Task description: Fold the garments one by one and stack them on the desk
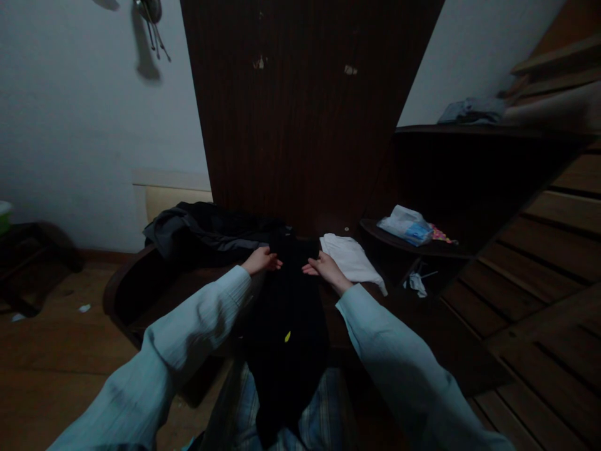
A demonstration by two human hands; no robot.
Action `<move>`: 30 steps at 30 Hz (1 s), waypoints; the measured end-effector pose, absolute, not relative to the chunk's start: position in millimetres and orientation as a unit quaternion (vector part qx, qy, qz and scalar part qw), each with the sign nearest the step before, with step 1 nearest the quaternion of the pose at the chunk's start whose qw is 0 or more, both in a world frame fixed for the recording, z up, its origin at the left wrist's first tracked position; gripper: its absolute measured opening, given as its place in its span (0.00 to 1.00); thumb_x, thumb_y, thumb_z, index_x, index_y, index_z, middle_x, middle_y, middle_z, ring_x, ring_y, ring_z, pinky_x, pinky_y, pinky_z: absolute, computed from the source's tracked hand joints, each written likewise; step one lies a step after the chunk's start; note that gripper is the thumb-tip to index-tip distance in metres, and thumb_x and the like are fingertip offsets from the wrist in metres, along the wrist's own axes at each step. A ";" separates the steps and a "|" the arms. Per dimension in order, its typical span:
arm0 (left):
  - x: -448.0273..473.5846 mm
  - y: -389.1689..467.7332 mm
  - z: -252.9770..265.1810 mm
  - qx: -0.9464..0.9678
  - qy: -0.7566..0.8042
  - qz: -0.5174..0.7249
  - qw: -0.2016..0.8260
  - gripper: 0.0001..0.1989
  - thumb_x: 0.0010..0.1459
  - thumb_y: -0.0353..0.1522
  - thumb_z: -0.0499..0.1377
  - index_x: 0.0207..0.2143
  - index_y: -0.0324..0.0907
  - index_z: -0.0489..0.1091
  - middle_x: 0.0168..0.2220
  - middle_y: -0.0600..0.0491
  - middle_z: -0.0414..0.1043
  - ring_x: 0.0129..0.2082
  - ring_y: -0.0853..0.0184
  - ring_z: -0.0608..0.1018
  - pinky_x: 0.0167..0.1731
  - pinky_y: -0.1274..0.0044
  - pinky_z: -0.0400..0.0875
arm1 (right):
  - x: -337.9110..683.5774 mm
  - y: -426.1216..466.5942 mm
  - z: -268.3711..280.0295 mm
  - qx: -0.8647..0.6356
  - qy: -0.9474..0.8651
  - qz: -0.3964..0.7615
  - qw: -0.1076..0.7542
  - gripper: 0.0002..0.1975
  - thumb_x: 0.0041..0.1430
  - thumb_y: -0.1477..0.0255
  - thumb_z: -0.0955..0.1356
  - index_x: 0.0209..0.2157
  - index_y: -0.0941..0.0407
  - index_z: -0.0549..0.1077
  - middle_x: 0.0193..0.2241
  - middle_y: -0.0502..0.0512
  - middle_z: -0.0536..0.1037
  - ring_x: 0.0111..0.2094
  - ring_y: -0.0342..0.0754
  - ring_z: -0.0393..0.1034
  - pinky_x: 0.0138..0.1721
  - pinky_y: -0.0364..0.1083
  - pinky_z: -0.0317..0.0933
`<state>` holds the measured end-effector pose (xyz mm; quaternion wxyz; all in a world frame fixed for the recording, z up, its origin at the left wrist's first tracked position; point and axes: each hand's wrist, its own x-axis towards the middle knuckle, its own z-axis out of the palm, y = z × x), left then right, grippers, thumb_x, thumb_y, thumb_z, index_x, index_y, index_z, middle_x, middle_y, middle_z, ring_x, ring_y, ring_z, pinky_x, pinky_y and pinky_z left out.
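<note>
Pinching with left hand (263,260) and right hand (325,268) both sides of the black garment (292,300), spread across the tabletop (181,285) and over its near edge, between dark clothes (197,232) and folded white cloth (352,258).

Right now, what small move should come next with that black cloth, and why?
Perhaps lift the near end of the black cloth up onto the dark bench: that end droops past the bench's front toward the person, while the left hand and right hand are both at the cloth's far part, one at each side.
</note>
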<state>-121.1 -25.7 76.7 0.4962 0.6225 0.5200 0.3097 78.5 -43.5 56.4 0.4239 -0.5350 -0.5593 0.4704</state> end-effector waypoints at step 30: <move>-135.9 -18.0 47.3 0.828 0.499 0.247 0.061 0.09 0.50 0.26 0.49 0.34 0.40 0.65 0.34 0.49 0.66 0.38 0.63 0.70 0.41 0.72 0.65 | 108.5 -11.9 41.4 -0.562 -0.788 0.034 0.250 0.11 0.49 0.81 0.60 0.31 0.57 0.71 0.33 0.55 0.73 0.36 0.45 0.66 0.38 0.43 0.58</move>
